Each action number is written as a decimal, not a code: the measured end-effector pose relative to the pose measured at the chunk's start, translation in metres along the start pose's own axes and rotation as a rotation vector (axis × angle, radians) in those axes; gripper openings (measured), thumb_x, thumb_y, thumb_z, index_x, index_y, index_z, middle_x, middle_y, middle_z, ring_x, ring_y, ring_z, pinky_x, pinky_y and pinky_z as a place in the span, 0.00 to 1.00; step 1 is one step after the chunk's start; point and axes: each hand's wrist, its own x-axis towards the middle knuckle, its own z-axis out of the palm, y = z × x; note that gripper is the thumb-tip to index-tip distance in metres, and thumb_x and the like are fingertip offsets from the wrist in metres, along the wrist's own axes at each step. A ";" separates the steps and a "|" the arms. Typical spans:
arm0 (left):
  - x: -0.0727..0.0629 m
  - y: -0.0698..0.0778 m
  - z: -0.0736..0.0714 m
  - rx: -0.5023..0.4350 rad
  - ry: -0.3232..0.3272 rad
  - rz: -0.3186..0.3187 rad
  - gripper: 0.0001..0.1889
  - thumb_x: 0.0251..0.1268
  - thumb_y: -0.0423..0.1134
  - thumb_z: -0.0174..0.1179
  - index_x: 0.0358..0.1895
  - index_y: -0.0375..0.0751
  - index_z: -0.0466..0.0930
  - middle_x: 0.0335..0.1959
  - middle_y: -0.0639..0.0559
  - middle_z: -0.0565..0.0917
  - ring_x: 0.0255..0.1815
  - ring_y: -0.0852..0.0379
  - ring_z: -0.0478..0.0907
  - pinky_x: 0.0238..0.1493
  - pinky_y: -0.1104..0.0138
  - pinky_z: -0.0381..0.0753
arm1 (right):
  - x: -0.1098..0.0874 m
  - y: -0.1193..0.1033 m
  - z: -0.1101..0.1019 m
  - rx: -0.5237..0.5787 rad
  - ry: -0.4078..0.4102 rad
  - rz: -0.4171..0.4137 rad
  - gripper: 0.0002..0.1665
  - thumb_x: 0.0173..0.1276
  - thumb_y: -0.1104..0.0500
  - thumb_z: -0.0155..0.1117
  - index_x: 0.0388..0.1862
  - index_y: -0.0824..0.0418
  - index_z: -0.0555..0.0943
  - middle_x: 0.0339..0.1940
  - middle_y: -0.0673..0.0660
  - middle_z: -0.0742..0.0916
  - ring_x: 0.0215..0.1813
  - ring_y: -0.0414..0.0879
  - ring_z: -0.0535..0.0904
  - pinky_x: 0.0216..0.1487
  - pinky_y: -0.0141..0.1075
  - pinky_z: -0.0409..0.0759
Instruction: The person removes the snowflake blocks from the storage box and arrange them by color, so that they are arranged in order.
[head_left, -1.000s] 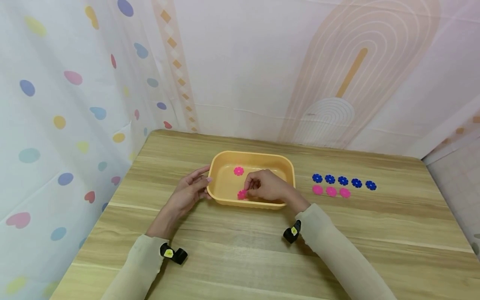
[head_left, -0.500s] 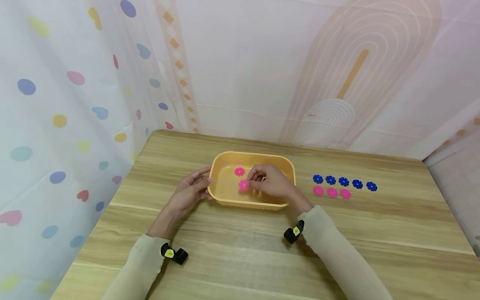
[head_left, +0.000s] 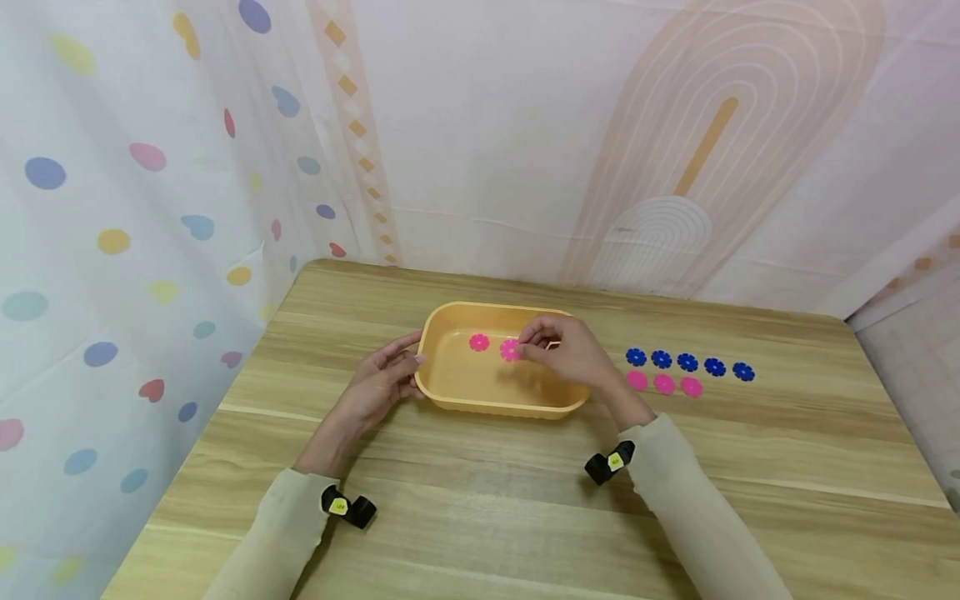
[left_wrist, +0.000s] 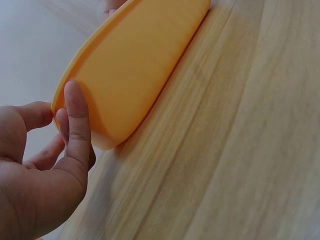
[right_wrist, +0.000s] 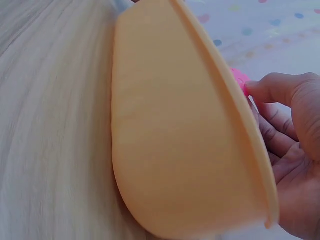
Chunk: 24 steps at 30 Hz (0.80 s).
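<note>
A yellow-orange plastic basin [head_left: 495, 410] sits on the wooden table. My left hand [head_left: 381, 379] grips its left end, with the thumb at the rim and fingers against the outer wall in the left wrist view. Over the right half of the basin, my right hand [head_left: 566, 350] pinches a pink snowflake disc [head_left: 510, 350] between thumb and fingertips. That disc shows just above the rim in the right wrist view. Another pink snowflake disc [head_left: 478, 342] lies on the basin floor toward the back.
To the right of the basin, several blue snowflake discs [head_left: 687, 362] form a row on the table [head_left: 480, 500]. Three pink discs [head_left: 663, 384] line up in front of them. A patterned curtain [head_left: 480, 150] hangs behind the table and along its left side.
My right hand has lifted the pinched pink disc from the basin's front part and carried it back and to the right. The left hand keeps its place on the basin.
</note>
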 end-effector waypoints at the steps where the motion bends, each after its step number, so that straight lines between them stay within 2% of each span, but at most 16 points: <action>1: 0.000 0.000 0.000 0.000 0.001 0.000 0.31 0.78 0.34 0.57 0.79 0.38 0.60 0.42 0.51 0.79 0.28 0.62 0.80 0.33 0.71 0.88 | -0.002 0.001 -0.002 -0.002 0.004 0.005 0.03 0.69 0.59 0.71 0.39 0.56 0.86 0.36 0.54 0.87 0.40 0.48 0.81 0.41 0.34 0.80; 11: 0.000 0.001 0.001 0.003 -0.002 -0.003 0.30 0.78 0.33 0.57 0.79 0.40 0.61 0.45 0.49 0.78 0.29 0.60 0.81 0.33 0.70 0.89 | -0.021 0.006 -0.028 -0.013 0.065 0.046 0.06 0.70 0.55 0.71 0.41 0.55 0.85 0.37 0.54 0.87 0.41 0.49 0.81 0.40 0.35 0.82; 18: 0.000 0.000 0.001 0.016 -0.013 0.000 0.30 0.78 0.34 0.57 0.79 0.40 0.60 0.46 0.49 0.78 0.32 0.60 0.82 0.34 0.70 0.89 | -0.033 0.010 -0.044 -0.015 0.112 0.072 0.09 0.71 0.53 0.71 0.42 0.56 0.85 0.39 0.60 0.88 0.42 0.54 0.82 0.37 0.33 0.80; 24: -0.001 0.001 0.000 0.021 -0.015 -0.001 0.31 0.78 0.35 0.57 0.79 0.40 0.60 0.45 0.51 0.79 0.31 0.60 0.82 0.34 0.71 0.89 | -0.042 0.019 -0.054 -0.019 0.154 0.110 0.11 0.71 0.52 0.71 0.42 0.58 0.85 0.40 0.56 0.88 0.41 0.49 0.82 0.37 0.31 0.81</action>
